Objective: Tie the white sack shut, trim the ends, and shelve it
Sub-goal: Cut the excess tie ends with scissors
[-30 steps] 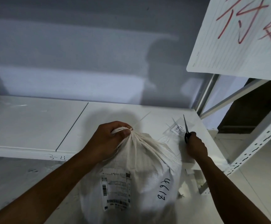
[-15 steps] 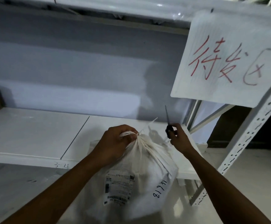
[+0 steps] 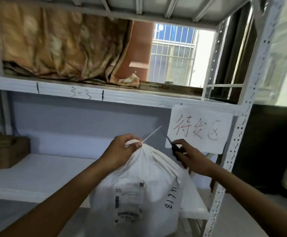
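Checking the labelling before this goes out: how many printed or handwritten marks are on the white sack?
2 visible: a printed shipping label on the white sack's front, and handwritten digits to its right. The back is hidden.

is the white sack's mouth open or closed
Closed: the white sack has its neck gathered tight in the left hand, with a tie end sticking out.

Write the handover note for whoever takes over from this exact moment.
Left hand: clamped on the gathered neck of the white sack, holding it up in front of the lower shelf.
Right hand: holds the scissors, blades pointing up, beside the neck.
Done: neck is cinched; a white tie end sticks up from the knot.
Left: trim that tie end, then set the sack on the shelf.
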